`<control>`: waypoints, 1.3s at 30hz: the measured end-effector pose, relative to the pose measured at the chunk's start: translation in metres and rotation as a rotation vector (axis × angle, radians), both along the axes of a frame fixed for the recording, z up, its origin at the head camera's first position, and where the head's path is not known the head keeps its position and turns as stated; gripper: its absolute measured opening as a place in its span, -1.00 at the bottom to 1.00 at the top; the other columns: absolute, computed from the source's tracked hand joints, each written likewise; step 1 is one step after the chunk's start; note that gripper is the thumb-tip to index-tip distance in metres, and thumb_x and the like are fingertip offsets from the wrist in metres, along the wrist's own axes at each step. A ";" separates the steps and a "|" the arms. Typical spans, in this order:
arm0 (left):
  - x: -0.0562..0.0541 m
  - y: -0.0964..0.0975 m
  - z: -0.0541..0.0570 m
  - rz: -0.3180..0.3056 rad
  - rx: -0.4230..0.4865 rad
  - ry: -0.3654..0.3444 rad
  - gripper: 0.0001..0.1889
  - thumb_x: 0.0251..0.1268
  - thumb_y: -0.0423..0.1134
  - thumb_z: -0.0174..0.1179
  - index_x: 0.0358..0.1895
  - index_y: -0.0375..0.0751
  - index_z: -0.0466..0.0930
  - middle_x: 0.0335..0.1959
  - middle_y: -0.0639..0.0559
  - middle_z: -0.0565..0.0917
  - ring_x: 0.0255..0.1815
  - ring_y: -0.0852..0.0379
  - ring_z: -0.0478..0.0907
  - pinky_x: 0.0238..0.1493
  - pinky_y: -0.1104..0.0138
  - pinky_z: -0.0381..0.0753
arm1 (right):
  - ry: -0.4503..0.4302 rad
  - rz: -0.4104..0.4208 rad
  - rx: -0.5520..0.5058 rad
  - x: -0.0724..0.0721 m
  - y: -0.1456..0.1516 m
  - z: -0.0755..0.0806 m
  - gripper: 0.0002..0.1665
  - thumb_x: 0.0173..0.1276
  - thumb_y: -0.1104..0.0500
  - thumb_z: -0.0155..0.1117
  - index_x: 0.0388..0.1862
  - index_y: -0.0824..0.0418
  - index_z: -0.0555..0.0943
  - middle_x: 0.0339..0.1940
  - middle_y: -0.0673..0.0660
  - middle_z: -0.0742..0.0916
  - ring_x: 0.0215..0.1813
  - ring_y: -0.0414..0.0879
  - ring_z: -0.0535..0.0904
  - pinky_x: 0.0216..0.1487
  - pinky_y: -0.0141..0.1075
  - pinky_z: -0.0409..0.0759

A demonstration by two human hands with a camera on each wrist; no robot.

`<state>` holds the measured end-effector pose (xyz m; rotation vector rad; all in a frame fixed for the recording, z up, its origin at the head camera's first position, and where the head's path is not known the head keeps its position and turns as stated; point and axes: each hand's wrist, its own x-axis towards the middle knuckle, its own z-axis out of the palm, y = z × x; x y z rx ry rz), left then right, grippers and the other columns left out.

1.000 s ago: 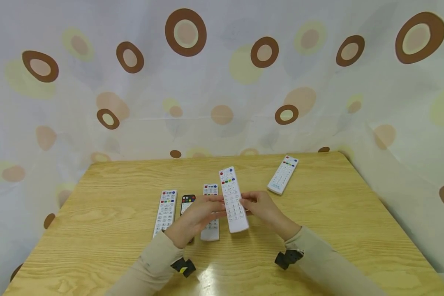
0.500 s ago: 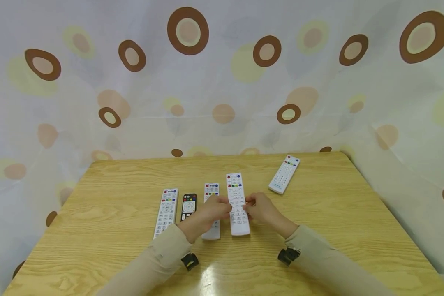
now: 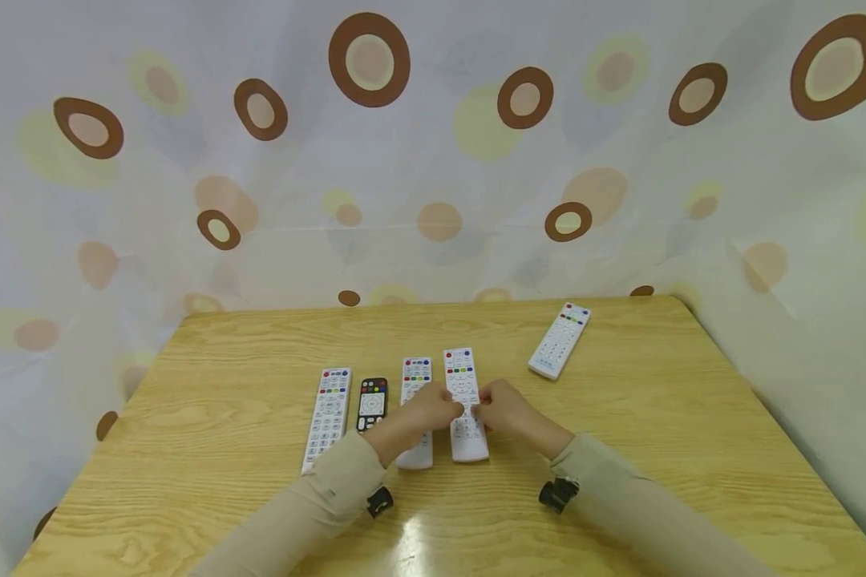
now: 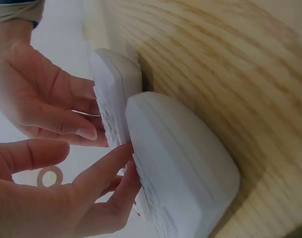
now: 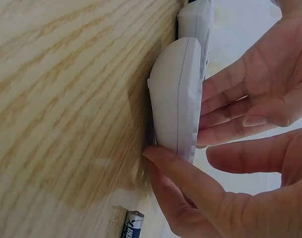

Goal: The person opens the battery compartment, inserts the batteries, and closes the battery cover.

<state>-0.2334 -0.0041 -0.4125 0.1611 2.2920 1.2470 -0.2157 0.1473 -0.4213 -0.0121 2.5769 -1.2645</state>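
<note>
A white remote control (image 3: 471, 445) lies on the wooden table between the two hands, its coloured buttons at the far end. The left hand (image 3: 431, 409) is at its left side, reaching over a second white remote (image 3: 414, 457). In the left wrist view, the left fingertips (image 4: 126, 153) sit in the narrow gap between these two remotes, with the thumb apart from both. At the right side, the right hand (image 3: 508, 413) has its index fingertip (image 5: 153, 152) against the remote's lower edge. Its thumb (image 5: 240, 156) hovers off the button face. Both hands' fingers are loosely bent.
Further left lie a black remote (image 3: 372, 401), partly under the left forearm, and a long white remote (image 3: 328, 417). Another white remote (image 3: 560, 340) lies slanted at the back right. A battery (image 5: 133, 223) shows in the right wrist view. A patterned cloth (image 3: 433, 160) hangs behind the table (image 3: 657, 401).
The remote held raised and tilted in both hands came down and straightened on the table, right of the second white one. The thumbs have since come off its face.
</note>
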 end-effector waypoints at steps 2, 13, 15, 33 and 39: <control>0.000 0.002 0.001 -0.027 -0.022 0.012 -0.84 0.28 -0.34 0.11 -0.37 -0.42 0.43 -0.38 -0.09 0.43 -0.35 0.06 0.34 -0.33 0.29 0.39 | -0.001 0.000 0.015 0.000 0.000 0.000 -0.88 0.27 0.43 0.11 -0.37 0.50 0.58 -0.62 0.06 0.51 -0.54 -0.19 0.41 -0.55 -0.47 0.40; -0.002 0.004 -0.002 -0.120 -0.116 0.121 -0.74 0.32 -0.37 0.09 -0.56 -0.26 0.33 -0.60 0.01 0.29 -0.57 0.15 0.24 -0.60 0.40 0.18 | -0.034 0.026 0.060 -0.002 -0.003 0.008 -0.73 0.27 0.41 0.12 -0.63 0.29 0.41 -0.60 0.08 0.50 -0.53 -0.16 0.39 -0.55 -0.47 0.37; -0.002 0.005 -0.001 -0.137 -0.133 0.140 -0.79 0.32 -0.37 0.09 -0.50 -0.31 0.38 -0.57 -0.02 0.33 -0.54 0.13 0.27 -0.59 0.40 0.22 | -0.040 0.027 0.063 -0.002 -0.004 0.010 -0.73 0.26 0.41 0.12 -0.63 0.28 0.39 -0.60 0.08 0.49 -0.53 -0.16 0.39 -0.56 -0.47 0.36; -0.004 0.008 0.006 -0.315 -0.279 0.302 -0.78 0.37 -0.34 0.05 -0.48 -0.33 0.44 -0.65 0.01 0.34 -0.68 0.20 0.24 -0.69 0.46 0.18 | -0.020 0.155 0.130 0.001 0.007 0.009 -0.79 0.33 0.36 0.12 -0.52 0.41 0.53 -0.65 0.04 0.51 -0.58 -0.20 0.33 -0.57 -0.46 0.27; -0.008 0.019 0.014 -0.339 -0.377 0.418 -0.76 0.37 -0.30 0.06 -0.44 -0.38 0.55 -0.38 -0.20 0.59 -0.50 0.10 0.37 -0.58 0.41 0.35 | 0.077 0.193 0.154 0.014 0.022 0.014 -0.57 0.34 0.29 0.15 0.01 0.68 0.48 -0.43 0.18 0.67 -0.39 -0.10 0.53 -0.36 -0.29 0.54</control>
